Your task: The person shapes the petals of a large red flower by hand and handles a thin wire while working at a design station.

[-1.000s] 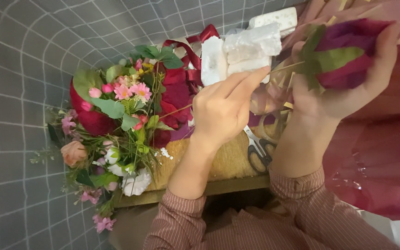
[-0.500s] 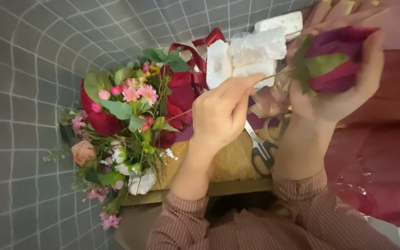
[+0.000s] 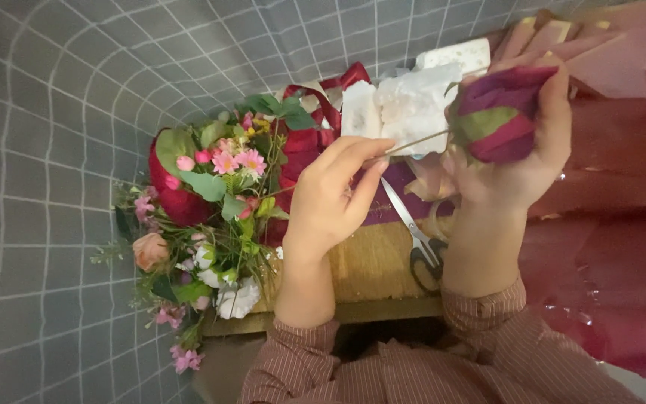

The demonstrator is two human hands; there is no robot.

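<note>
My right hand [image 3: 521, 168] is wrapped around a dark purple-red flower head with green sepals [image 3: 499, 112], held up at the upper right. A thin stem or wire [image 3: 416, 142] runs left from that flower. My left hand [image 3: 334, 198] pinches the end of this stem between thumb and fingers, just left of the flower. Below and left of my left hand lies a bunch of artificial flowers [image 3: 211, 217], pink, red, white and peach, with green leaves. A pair of scissors [image 3: 416, 239] lies under my hands on a small wooden table [image 3: 371, 265].
White foam or paper pieces [image 3: 405, 101] and a red ribbon [image 3: 334, 90] sit behind the hands. Shiny dark red wrapping sheet [image 3: 614, 247] covers the right side. Grey tiled floor [image 3: 46, 150] spreads on the left. My striped sleeves [image 3: 383, 366] fill the bottom.
Both hands have drifted slightly lower and left in view. The left fingers have slid along the stem and now pinch it nearer its end. The flower bunch has not moved.
</note>
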